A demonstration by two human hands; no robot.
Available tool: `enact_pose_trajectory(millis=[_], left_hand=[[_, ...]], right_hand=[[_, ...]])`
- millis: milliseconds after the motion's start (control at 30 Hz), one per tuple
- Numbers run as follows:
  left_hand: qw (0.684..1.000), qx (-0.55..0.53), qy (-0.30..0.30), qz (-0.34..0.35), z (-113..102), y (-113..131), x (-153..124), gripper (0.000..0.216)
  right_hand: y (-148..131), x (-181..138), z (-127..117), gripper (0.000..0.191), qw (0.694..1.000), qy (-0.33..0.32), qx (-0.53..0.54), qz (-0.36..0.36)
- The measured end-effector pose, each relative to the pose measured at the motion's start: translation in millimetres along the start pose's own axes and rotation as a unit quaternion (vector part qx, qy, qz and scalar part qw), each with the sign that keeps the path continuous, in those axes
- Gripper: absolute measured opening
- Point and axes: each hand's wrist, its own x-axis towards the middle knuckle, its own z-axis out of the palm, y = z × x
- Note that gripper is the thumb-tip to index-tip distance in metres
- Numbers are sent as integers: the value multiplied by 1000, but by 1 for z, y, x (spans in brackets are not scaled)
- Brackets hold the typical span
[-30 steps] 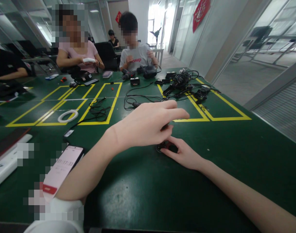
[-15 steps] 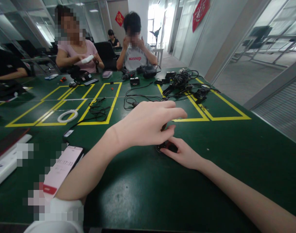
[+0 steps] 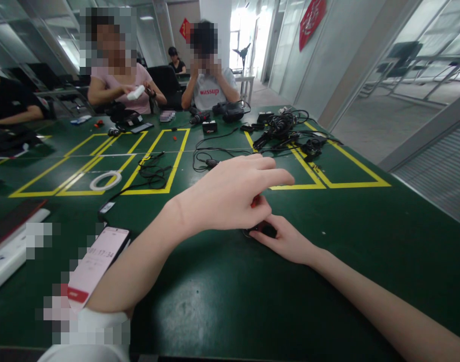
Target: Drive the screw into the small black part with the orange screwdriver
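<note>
My left hand (image 3: 233, 193) is curled palm down above the table, thumb and fingers closed round something mostly hidden. A small red-orange bit (image 3: 257, 201) shows between the fingers; its kind cannot be made out. Just below, my right hand (image 3: 290, 239) rests on the green table (image 3: 214, 296). Its thumb and fingers grip a small dark object with a rounded rim (image 3: 248, 233), held low at the table surface. My left hand covers most of that object from above.
A phone (image 3: 97, 261) showing a timer lies beside my left forearm. A white ring (image 3: 105, 180), a thin black cable (image 3: 154, 171) and tangled black cables (image 3: 280, 128) lie farther off. Across the table sit a person in pink (image 3: 118, 85) and a person in grey (image 3: 209, 90).
My left hand's fingers have turned and curled slightly, with the thumb lower over the dark object, and the red-orange bit shows more. My right hand stays where it was.
</note>
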Motion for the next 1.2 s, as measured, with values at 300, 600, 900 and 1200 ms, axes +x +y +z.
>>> enact_pose_trajectory(millis=[300,600,900,1200], left_hand=[[1000,-2,-2,-1,2,1,1,39],[1000,10,-5,-17,2,-1,0,37],[1000,5,-1,-12,1,-1,0,39],[1000,10,4,-6,1,-2,-1,42]], right_hand=[[1,0,1,11,1000,10,1,-8],[-2,1,-1,8,1000,-1,-1,-10],[-1,0,-1,10,1000,-6,4,-3],[-1,0,-1,9,1000,-4,6,-2]])
